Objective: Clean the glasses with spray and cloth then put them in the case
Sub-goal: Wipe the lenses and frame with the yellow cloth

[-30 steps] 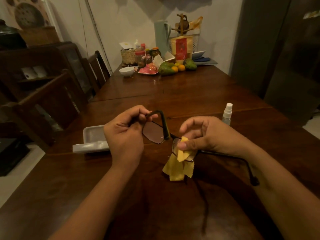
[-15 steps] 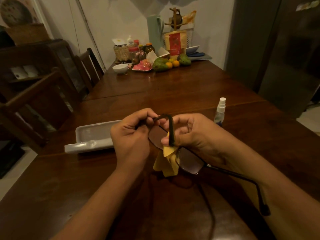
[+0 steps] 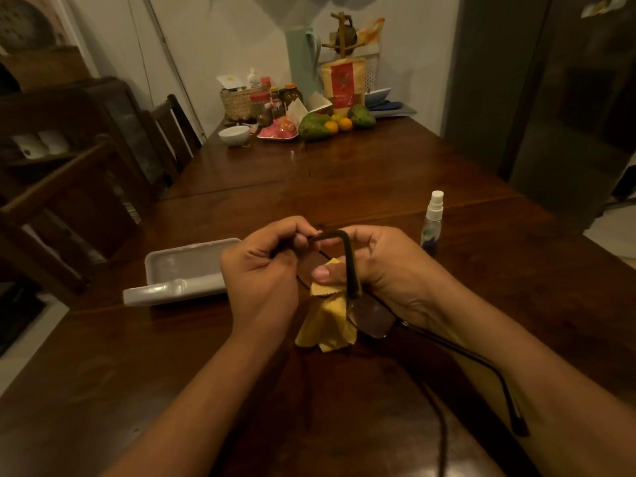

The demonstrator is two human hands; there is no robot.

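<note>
While left hand (image 3: 260, 273) pinches glasses (image 3: 347, 266) frame, right hand (image 3: 375, 266) presses yellow cloth (image 3: 327, 321) on lens.

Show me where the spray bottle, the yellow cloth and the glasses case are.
spray bottle (image 3: 431, 223): head view, on its clear body.
yellow cloth (image 3: 327, 321): head view, on the hanging part.
glasses case (image 3: 186, 265): head view, on the open tray's inside.

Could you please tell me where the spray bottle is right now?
In the head view, the spray bottle stands upright on the wooden table, just beyond and to the right of the right hand, untouched.
</note>
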